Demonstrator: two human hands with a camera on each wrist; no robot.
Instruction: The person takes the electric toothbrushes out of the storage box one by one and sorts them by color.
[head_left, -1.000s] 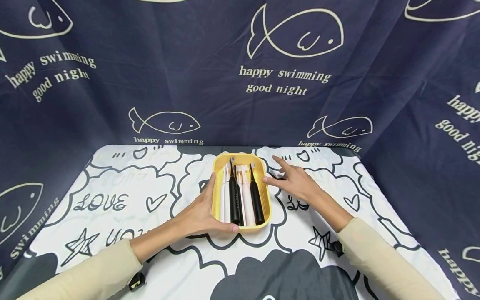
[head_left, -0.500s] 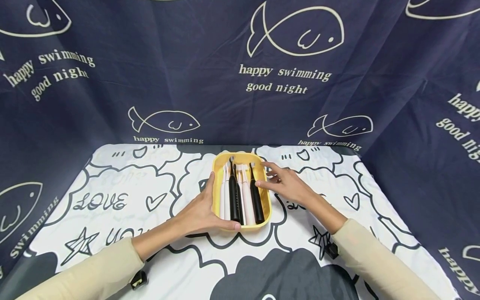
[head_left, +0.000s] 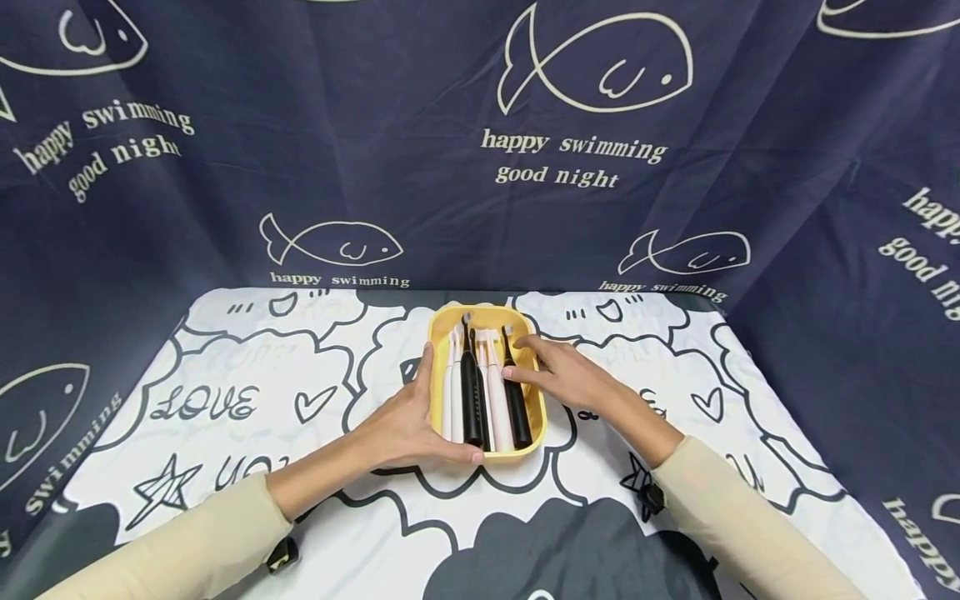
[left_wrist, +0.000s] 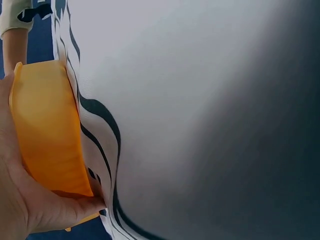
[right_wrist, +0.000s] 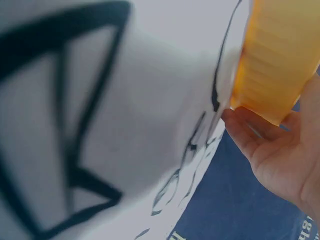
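Note:
A yellow plastic basket (head_left: pixel 543 417) on the cloth holds several electric toothbrushes. A black toothbrush (head_left: pixel 471 400) lies left of the middle, beside a pink-white toothbrush (head_left: pixel 497 404); another black toothbrush (head_left: pixel 518 408) lies at the right wall. My left hand (head_left: pixel 405 429) holds the basket's near left corner, thumb along the near rim. My right hand (head_left: pixel 570 373) is spread at the right wall. Its thumb reaches over the rim to the right black toothbrush's neck. In the right wrist view some fingers (right_wrist: pixel 245 137) sit low against the basket's outside.
A white cloth (head_left: pixel 300 367) with black drawings covers the table. Behind and at both sides hangs a dark blue curtain (head_left: pixel 442 125) printed with fish and lettering.
My right hand has moved left, from beside the basket to over its right rim, thumb now at the right black toothbrush. My left hand and the basket have stayed in place.

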